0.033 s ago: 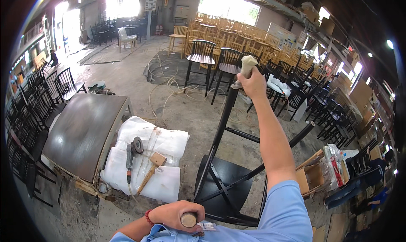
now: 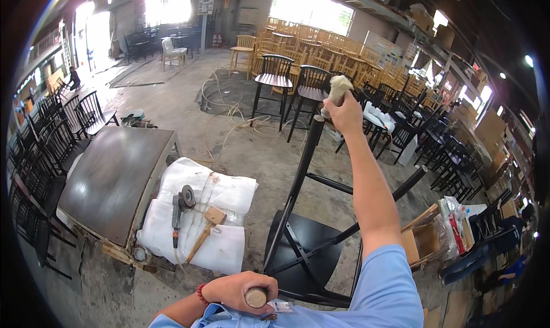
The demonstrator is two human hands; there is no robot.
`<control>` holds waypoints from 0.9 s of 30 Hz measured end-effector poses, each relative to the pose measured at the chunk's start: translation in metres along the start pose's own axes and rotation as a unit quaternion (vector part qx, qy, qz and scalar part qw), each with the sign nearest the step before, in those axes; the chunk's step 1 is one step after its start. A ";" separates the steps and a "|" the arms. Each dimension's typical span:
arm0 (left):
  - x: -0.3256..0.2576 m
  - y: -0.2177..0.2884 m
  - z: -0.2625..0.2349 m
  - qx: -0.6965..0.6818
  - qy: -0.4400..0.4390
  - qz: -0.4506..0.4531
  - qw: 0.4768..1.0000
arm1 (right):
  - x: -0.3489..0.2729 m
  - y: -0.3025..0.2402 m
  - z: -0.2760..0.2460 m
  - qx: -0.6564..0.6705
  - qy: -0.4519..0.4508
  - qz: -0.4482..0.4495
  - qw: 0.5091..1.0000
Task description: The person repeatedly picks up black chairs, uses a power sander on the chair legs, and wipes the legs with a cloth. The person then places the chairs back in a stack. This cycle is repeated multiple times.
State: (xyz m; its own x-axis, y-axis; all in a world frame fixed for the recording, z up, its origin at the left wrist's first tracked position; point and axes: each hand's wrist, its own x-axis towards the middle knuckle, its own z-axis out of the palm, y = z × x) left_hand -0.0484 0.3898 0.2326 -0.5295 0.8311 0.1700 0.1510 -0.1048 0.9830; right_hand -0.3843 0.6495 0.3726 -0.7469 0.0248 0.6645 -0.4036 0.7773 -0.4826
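Observation:
A dark upturned chair [image 2: 306, 250] stands before me, legs slanting up and its black seat low down. My right hand [image 2: 346, 111], arm stretched out, grips a wadded cream rag [image 2: 340, 87]. The rag's lower end is just beside the pale tip of the far-left chair leg [image 2: 306, 150]. Low in the picture, my left hand [image 2: 238, 291] wraps round a bar with a pale round wooden end [image 2: 256, 297]. The rest of that bar is hidden, so I cannot tell for certain whether it is another chair leg.
White padding [image 2: 229, 249] at left bears an angle grinder [image 2: 176, 213] and a wooden mallet [image 2: 215, 215]. Beside it stands a dark-topped bench [image 2: 117, 179]. Hoses [image 2: 220, 136] trail over the floor. Dark bar chairs [image 2: 275, 73] stand beyond; a wooden crate [image 2: 424, 242] is at right.
My right hand and the rag have shifted slightly up and right, off the leg's tip, which now shows more. My left hand stays where it was.

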 end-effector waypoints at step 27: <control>-0.175 -0.076 -0.110 -0.092 0.425 -0.047 0.899 | -0.262 -0.163 0.037 -0.037 -0.181 -0.213 0.959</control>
State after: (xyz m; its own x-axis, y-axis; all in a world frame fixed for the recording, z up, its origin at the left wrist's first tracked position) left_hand -0.0587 0.1921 0.1355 -0.9913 0.1313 0.0005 -0.0271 -0.2084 0.9777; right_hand -0.1421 0.4931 0.2565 -0.6617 -0.5151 0.5448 -0.6851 0.7106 -0.1603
